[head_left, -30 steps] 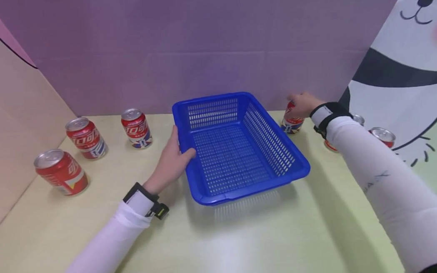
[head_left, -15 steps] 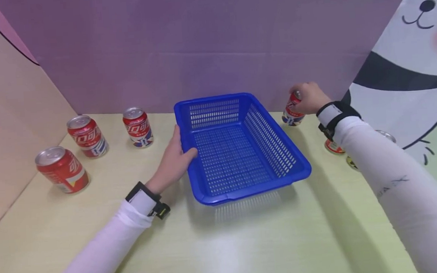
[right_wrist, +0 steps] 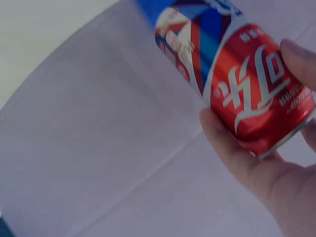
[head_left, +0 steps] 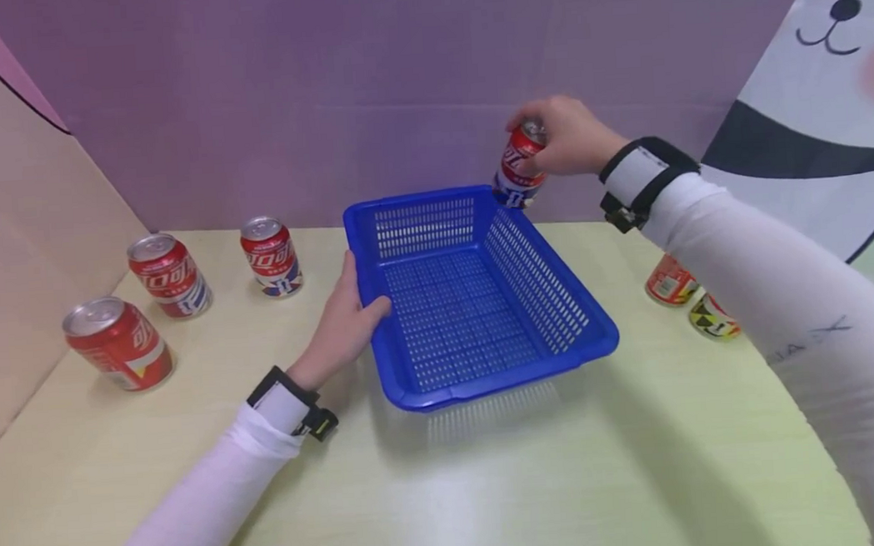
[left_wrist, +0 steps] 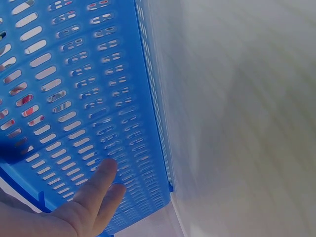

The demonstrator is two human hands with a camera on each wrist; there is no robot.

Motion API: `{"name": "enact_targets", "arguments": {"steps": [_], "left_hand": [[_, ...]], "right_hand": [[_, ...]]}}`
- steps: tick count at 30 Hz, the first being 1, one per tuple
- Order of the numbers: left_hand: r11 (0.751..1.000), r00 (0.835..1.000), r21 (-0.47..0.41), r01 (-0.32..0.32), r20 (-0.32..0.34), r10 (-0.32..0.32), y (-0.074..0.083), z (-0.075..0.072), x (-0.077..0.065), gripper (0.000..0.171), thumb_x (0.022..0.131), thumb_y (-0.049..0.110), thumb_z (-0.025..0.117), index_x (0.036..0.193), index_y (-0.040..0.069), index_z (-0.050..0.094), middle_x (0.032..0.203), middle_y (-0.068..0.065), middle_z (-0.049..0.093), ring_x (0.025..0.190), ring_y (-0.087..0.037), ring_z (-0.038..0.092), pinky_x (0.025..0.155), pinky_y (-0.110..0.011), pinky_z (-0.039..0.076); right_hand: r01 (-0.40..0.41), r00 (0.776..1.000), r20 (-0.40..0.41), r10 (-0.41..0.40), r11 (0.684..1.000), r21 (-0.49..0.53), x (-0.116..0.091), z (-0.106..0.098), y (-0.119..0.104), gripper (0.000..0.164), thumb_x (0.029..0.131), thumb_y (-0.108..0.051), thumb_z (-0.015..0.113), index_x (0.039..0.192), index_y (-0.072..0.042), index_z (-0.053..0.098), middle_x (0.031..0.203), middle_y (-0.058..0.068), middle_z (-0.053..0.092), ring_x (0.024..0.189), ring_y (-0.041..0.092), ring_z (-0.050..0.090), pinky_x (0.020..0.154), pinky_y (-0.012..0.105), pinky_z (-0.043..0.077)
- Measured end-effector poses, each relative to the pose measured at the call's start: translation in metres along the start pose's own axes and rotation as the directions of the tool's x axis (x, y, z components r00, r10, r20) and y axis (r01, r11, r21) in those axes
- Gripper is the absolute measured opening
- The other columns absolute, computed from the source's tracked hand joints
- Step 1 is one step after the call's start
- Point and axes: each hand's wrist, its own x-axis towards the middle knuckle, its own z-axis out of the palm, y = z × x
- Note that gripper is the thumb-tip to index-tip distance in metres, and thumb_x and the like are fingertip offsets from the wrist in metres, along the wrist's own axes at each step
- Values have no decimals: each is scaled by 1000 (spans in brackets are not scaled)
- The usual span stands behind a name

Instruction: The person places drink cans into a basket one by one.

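My left hand (head_left: pixel 338 321) grips the left rim of a blue plastic basket (head_left: pixel 504 382), thumb over the rim and fingers along the outside. In the left wrist view two fingers (left_wrist: pixel 98 190) lie against the basket's slotted wall. No can is inside the basket. My right hand (head_left: pixel 567 135) holds a red soda can (head_left: pixel 518 168) near its top, over the basket's far right corner. The right wrist view shows the thumb and fingers around that can (right_wrist: pixel 252 94), whose lower part is blue and white.
On the left of the table stand three red cans: one nearer (head_left: pixel 118 343), one behind it (head_left: pixel 170 277), one by the back wall (head_left: pixel 272 258). At right, a red can (head_left: pixel 669 280) and a yellow-patterned can (head_left: pixel 714 319) sit partly behind my right sleeve. Walls border the back and sides.
My right hand has lifted the can off the table at the back right and carried it left and up to the basket's corner. The left hand and basket have stayed put.
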Motion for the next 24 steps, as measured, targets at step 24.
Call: {"name": "enact_targets", "arguments": {"steps": [24], "left_hand": [[998, 999, -27, -48, 19, 49, -38, 14, 15, 90, 86, -3, 55, 157, 7, 1, 150, -23, 35, 124, -35, 48, 98, -50, 45]], "right_hand": [[-3, 964, 262, 39, 991, -135, 31, 94, -14, 56, 75, 3, 77, 128, -1, 57, 127, 24, 48, 121, 37, 44, 94, 49, 48]]}}
